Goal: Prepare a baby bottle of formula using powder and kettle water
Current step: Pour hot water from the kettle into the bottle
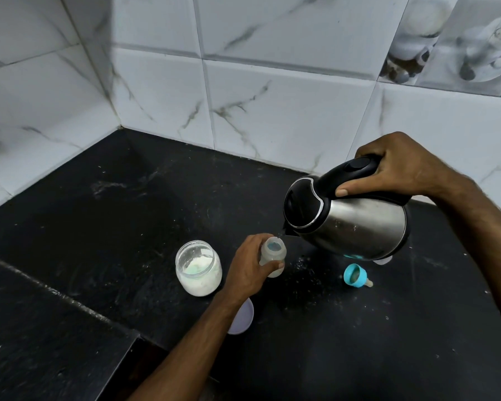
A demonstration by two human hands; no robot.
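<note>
We have the baby bottle (273,257) standing upright on the dark counter (113,215), near the middle of the scene, its open mouth facing up. Our left hand (250,266) wraps around its body from the left, fingers and thumb closed on it to steady it. Just right of it and above, our right hand (399,167) grips the handle of the kettle (347,218), which is tipped left so the spout sits right over the bottle's mouth. A thin run of water seems to pass between spout and mouth, though it is hard to make out. That alignment is what the pour depends on: the bottle's long axis stays vertical, the spout directly above and slightly right of the opening.

How full the bottle is we cannot tell. Left of the bottle stands an open jar (198,267) holding white powder. To the right, near the kettle's base, the blue teat ring (356,275) lies on its side. A pale lid (242,316) rests nearer to us, partly under our left forearm.
</note>
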